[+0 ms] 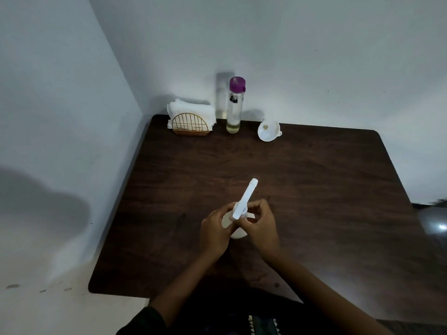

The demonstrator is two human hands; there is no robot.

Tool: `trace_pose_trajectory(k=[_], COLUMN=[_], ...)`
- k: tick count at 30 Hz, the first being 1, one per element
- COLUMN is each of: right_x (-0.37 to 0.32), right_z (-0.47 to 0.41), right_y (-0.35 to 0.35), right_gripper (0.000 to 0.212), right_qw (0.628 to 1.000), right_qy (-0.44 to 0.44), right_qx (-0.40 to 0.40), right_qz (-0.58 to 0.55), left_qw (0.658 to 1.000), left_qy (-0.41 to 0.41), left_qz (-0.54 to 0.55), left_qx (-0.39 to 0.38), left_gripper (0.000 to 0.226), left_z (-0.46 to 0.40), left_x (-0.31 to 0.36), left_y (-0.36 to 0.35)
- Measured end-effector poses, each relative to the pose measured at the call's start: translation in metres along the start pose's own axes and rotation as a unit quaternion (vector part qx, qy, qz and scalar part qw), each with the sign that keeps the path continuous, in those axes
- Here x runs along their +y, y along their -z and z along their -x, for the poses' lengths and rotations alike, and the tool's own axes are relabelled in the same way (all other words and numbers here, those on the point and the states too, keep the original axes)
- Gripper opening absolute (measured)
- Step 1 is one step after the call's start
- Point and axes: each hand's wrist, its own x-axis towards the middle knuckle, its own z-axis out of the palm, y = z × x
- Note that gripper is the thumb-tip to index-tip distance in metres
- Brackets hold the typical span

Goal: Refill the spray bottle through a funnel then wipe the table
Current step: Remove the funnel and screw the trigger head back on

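A white spray bottle (245, 200) stands on the dark wooden table (314, 189), seen from above, its long nozzle pointing away to the upper right. My left hand (214, 232) wraps the bottle's body from the left. My right hand (260, 224) pinches the collar under the spray head from the right. A white funnel (268, 131) lies on its side at the back of the table. A clear bottle with a purple cap (234, 106) stands left of the funnel, with a little yellowish liquid at its bottom.
A gold wire holder with white paper napkins (191, 119) sits at the back left corner. Walls close the table's back and left sides. A dark shiny object (433, 223) shows at the right edge.
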Motion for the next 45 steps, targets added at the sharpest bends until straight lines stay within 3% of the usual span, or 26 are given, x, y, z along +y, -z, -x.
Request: trace_pose_trajectory(k=[3,6,11,15,21,25,33,39,45], right_x=[0.006,0.009,-0.003,-0.006,0.006,0.001,-0.003,-0.009,-0.007], right_z=[0.001,0.001,-0.001,0.002,-0.002,-0.003,0.006,0.006,0.000], right_y=[0.001,0.008,0.004,-0.007,0.008,0.002,-0.018,-0.023,-0.019], right_gripper=[0.045,0.040,0.024,0.032,0.035,0.024,0.033,0.038,0.040], right_qw=[0.997,0.993,0.999,1.000,0.989,0.994,0.987,0.978,0.979], right_qy=[0.010,0.009,0.012,-0.012,-0.001,0.000,-0.068,-0.074,-0.053], right_qx=[-0.072,-0.107,-0.022,0.019,-0.105,-0.044,0.128,0.176,0.172], right_qz=[0.036,0.051,0.024,0.001,0.103,0.102,0.063,0.090,0.101], left_qw=[1.000,1.000,1.000,1.000,1.000,1.000,1.000,0.999,0.999], left_qy=[0.004,0.006,-0.002,-0.005,-0.004,-0.023,0.005,0.023,0.020], left_qz=[-0.005,-0.009,-0.005,-0.002,0.000,0.006,-0.006,-0.013,-0.004], left_qx=[0.003,0.007,0.005,0.011,0.003,0.018,0.026,0.034,0.040], left_gripper=[0.028,0.033,0.033,0.033,0.035,0.030,0.031,0.029,0.031], left_z=[0.001,0.001,0.000,0.001,0.001,0.002,0.007,0.009,0.007], left_x=[-0.007,-0.012,-0.007,-0.005,-0.010,-0.004,0.000,0.004,0.011], left_y=[0.000,0.000,0.000,0.001,0.000,0.000,-0.008,-0.011,-0.012])
